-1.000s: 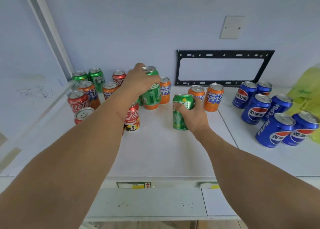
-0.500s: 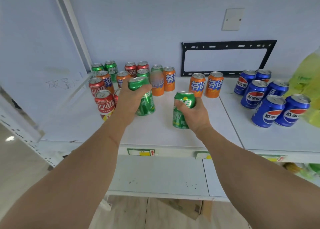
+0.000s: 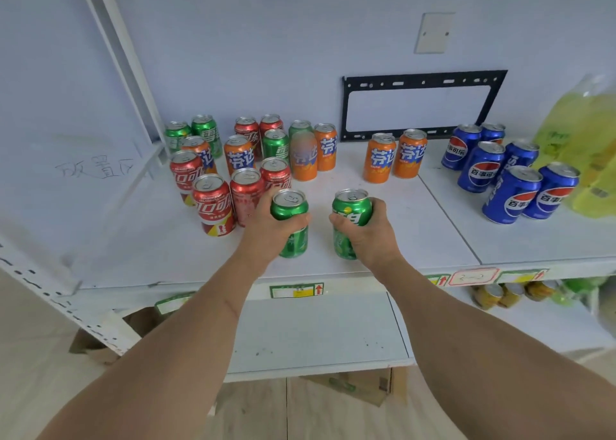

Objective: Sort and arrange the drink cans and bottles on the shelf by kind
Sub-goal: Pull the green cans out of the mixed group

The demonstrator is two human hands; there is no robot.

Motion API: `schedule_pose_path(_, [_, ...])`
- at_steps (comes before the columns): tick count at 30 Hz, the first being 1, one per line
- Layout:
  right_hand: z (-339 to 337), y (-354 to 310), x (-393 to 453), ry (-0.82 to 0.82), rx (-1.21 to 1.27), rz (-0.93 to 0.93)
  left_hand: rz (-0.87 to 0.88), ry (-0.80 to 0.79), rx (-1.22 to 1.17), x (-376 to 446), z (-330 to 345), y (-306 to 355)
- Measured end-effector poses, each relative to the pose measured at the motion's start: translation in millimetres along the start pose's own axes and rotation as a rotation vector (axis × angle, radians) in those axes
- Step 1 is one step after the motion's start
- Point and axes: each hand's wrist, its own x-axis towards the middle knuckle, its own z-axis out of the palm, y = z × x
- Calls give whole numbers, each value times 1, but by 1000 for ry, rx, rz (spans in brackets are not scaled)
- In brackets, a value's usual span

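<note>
Gripping two green cans upright at the frame's centre, we have our left hand (image 3: 266, 231) wrapped around one green can (image 3: 290, 226) and our right hand (image 3: 368, 236) curled around the other green can (image 3: 350, 223), fingers pressed to their sides. Both stand near the shelf (image 3: 383, 253) front edge, slightly apart. Bare shelf lies right of centre, before the blue cans (image 3: 510, 176); mixed red, orange and green cans (image 3: 240, 169) crowd the centre left.
</note>
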Motion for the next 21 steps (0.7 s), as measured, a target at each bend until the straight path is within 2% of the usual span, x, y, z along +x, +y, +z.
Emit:
schedule_pose_path(7, [3,8,-11,13,-33,-19,11,-70,7,0,-11,-7])
schedule_pose_path(17, [16,9,-11,-84,8,-12,-6,-95,3,-11,-17,-2])
schedule_pose_path(21, [13,13,-6,-115,-49,10,-21,-117,40,-12,-19,1])
